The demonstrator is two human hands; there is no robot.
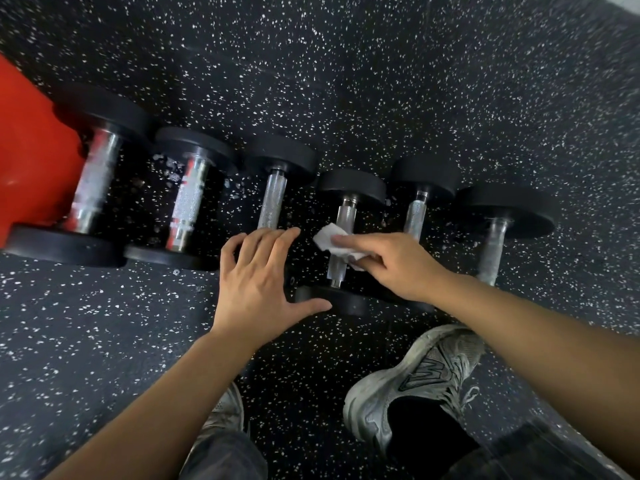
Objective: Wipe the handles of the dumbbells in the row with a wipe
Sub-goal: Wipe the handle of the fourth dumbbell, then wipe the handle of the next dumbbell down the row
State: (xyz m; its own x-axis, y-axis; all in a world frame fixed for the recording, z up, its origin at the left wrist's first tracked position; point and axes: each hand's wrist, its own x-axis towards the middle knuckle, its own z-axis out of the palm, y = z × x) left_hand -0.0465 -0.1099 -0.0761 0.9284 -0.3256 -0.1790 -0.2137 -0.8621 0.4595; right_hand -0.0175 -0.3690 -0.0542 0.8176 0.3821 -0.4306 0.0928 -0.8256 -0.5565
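Several black dumbbells with knurled metal handles lie in a row on the speckled floor. My right hand point(388, 263) holds a white wipe point(334, 239) pressed against the handle of the fourth dumbbell point(344, 216) from the left. My left hand point(258, 278) rests with fingers spread on the near end of the third dumbbell point(273, 199), covering its near weight. The two biggest dumbbells point(93, 183) point(188, 206) lie to the left. Further dumbbells point(417, 211) point(493, 247) lie to the right, partly behind my right forearm.
A red block point(31, 157) stands at the far left, against the biggest dumbbell. My two grey sneakers point(415, 379) stand on the black speckled rubber floor point(381, 81) just behind the row. Open floor stretches beyond the dumbbells.
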